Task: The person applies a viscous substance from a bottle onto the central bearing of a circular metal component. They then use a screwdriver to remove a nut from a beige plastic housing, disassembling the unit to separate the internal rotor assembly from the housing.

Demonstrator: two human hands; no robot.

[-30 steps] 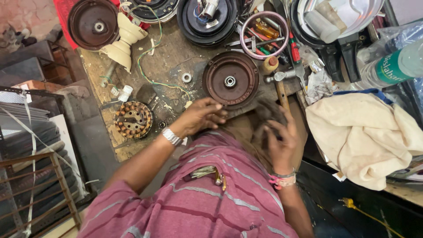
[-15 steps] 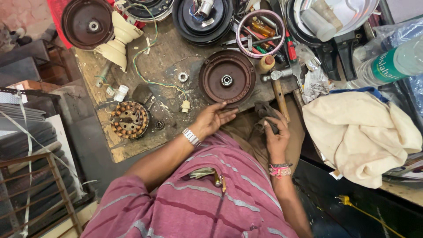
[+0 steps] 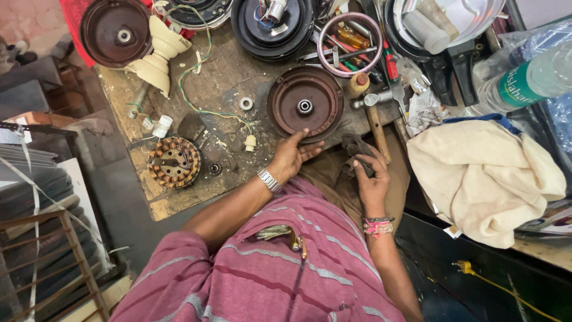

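A round dark-brown fan motor cover [image 3: 305, 102] with a bearing at its centre lies on the worn wooden bench [image 3: 220, 83]. My left hand [image 3: 290, 156], with a metal watch on the wrist, rests at the cover's near rim, fingertips touching it. My right hand [image 3: 370, 179], with coloured threads on the wrist, grips a dark greasy rag [image 3: 355, 149] just off the bench's near edge. A wooden-handled hammer [image 3: 375, 122] lies right beside that hand.
A copper-wound stator [image 3: 174, 161] sits at the left of the bench, a cream cup with wires [image 3: 159, 56] and more motor covers [image 3: 117, 33] farther back. A ring tray of tools [image 3: 350, 36], a cream cloth [image 3: 482, 176] and a plastic bottle [image 3: 524, 80] lie to the right.
My left hand slid from the bench's near edge up to the cover's rim. My right hand drew back and closed around the rag. The view shifted closer over the bench.
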